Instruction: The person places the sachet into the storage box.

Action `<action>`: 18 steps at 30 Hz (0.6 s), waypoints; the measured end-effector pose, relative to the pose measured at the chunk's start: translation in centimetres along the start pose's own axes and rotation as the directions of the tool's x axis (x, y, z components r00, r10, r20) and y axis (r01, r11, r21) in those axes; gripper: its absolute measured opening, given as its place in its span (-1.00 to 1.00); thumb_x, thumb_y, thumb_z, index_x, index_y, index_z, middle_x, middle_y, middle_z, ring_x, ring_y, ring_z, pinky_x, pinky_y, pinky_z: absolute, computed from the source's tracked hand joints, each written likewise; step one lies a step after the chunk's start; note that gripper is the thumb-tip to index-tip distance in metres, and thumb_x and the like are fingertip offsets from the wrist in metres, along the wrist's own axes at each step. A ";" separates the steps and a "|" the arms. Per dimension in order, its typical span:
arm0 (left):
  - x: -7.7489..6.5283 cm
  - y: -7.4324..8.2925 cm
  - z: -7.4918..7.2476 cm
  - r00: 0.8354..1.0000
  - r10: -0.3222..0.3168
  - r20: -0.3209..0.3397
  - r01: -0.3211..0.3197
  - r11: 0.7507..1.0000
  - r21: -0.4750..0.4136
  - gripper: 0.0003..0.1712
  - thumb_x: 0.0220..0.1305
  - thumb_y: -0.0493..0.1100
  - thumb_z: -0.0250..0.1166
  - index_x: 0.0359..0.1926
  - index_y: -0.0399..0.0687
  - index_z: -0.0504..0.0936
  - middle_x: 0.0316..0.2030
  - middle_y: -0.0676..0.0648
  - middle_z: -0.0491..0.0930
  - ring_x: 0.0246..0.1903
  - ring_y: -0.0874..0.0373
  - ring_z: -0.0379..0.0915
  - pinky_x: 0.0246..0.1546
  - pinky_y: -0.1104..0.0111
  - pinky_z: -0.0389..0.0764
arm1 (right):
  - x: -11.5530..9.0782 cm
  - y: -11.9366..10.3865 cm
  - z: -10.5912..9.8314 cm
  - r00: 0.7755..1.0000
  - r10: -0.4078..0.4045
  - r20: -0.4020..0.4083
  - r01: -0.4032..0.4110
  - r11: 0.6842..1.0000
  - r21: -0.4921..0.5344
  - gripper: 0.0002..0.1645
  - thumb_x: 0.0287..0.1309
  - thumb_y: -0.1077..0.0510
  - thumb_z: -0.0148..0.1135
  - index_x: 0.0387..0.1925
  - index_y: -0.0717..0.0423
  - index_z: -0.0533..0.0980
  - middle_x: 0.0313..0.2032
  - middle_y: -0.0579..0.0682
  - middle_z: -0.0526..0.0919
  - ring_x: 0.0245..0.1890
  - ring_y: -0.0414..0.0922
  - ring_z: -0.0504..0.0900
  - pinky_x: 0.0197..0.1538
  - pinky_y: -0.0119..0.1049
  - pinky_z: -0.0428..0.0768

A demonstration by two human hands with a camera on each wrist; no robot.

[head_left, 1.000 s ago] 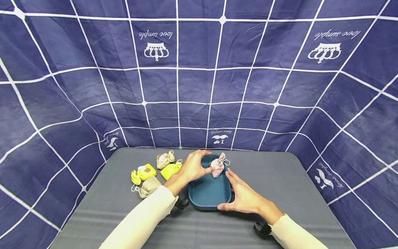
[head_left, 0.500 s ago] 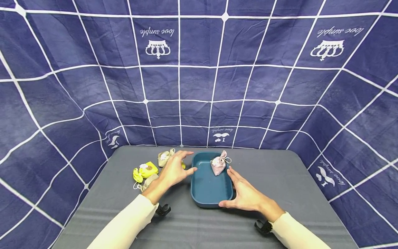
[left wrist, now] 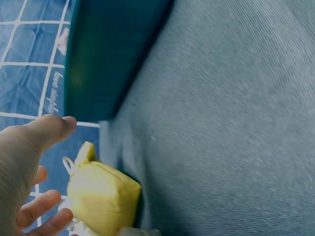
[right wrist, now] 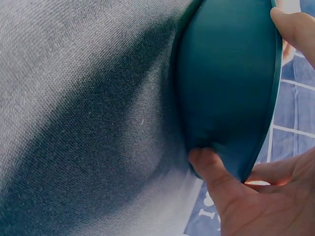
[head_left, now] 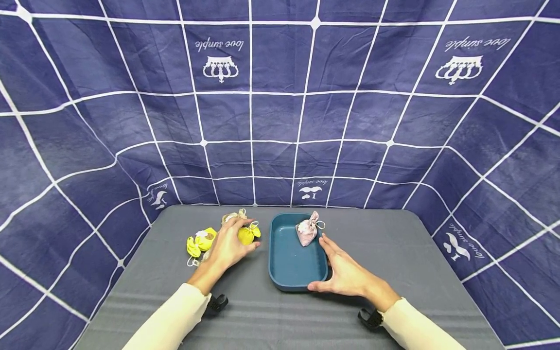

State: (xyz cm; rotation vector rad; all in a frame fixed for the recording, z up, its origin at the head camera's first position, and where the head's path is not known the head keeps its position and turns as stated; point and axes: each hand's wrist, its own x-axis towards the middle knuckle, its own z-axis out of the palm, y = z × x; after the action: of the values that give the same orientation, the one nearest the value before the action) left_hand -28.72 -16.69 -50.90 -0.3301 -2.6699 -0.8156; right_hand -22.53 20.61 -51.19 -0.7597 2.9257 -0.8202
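My left hand (head_left: 226, 249) reaches over the small pouches on the left, its thumb and fingers spread around a yellow drawstring pouch (head_left: 246, 236). In the left wrist view a gap shows between those fingers and the yellow pouch (left wrist: 103, 196). My right hand (head_left: 345, 274) holds a blue rectangular box (head_left: 293, 274) at its near right side, with the thumb at the near end. The right wrist view shows fingertips (right wrist: 205, 160) pressed against the box wall (right wrist: 226, 73). Inside the box, at its far right corner, a pink drawstring pouch (head_left: 307, 232) leans on the rim.
Another yellow pouch (head_left: 204, 240) with a white flower lies left of my left hand. A beige pouch (head_left: 230, 217) is partly hidden behind it, and a further one lies mostly under the hand. A grey cloth surface (head_left: 385, 253) spreads around, backed by a blue checked curtain (head_left: 280, 116).
My left hand has let go of the pink pouch in the box and moved left to the yellow pouch. The right hand stays on the box.
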 end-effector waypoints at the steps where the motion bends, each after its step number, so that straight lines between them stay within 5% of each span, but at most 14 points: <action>1: 0.0 -0.2 0.1 1.000 -0.009 0.001 0.009 1.000 0.008 -0.15 0.08 0.03 0.87 0.40 0.03 0.81 0.33 -0.20 0.77 0.43 -0.30 0.68 0.42 -0.19 0.72 | 0.0 0.0 0.0 1.000 0.000 0.001 0.000 1.000 0.001 0.68 0.03 -0.49 0.81 0.76 0.48 0.21 0.81 0.45 0.21 0.75 0.34 0.43 0.71 0.30 0.49; 18: 0.1 -2.1 1.2 0.999 0.020 0.043 -0.022 0.999 0.047 -0.22 0.06 -0.25 0.83 0.36 0.05 0.83 0.31 -0.23 0.80 0.36 -0.36 0.73 0.35 -0.24 0.77 | 0.0 0.0 -0.1 1.000 -0.004 0.007 0.004 1.000 -0.004 0.68 0.03 -0.50 0.80 0.76 0.49 0.21 0.81 0.44 0.21 0.71 0.31 0.48 0.66 0.26 0.56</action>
State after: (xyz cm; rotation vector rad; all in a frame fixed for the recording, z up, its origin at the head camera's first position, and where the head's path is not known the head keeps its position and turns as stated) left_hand -29.73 -17.73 -52.88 -0.3670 -2.7155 -0.7456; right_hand -22.57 20.65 -51.08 -0.7671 2.9210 -0.8106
